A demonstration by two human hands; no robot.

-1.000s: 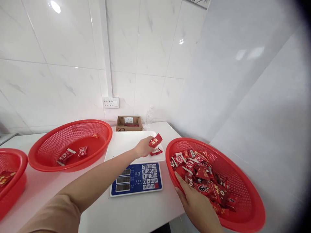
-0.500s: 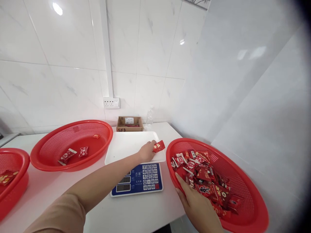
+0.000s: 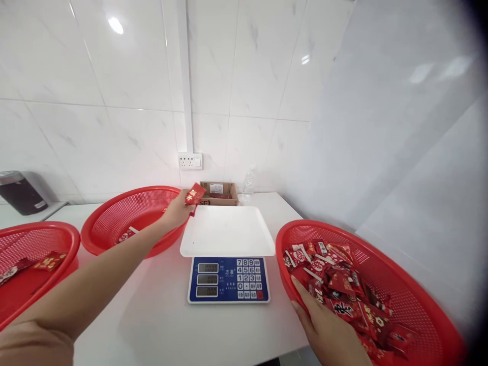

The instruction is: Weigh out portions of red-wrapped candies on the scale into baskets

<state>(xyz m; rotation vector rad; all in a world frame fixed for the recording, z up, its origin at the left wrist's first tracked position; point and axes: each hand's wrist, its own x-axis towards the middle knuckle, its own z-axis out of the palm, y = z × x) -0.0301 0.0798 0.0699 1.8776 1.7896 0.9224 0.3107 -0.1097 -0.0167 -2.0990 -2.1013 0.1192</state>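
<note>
My left hand is closed on a red snack packet with gold print; the edge of a second red piece shows just below it. That hand is over the right rim of the middle red basket, beside the white pan of a digital scale. With my right hand I grip the near left rim of the right red basket, thumb outside or on the rim. Many red wrapped snacks lie heaped in this basket, which looks tilted.
Another red basket at the left holds a few packets. Behind the scale stand a cardboard box and a clear plastic bottle by the wall. A dark tumbler stands far left; a socket is on the wall.
My left hand has carried the red packet leftward from the right side of the scale pan to the middle basket's rim. My right hand stays on its basket; the view has turned left.
</note>
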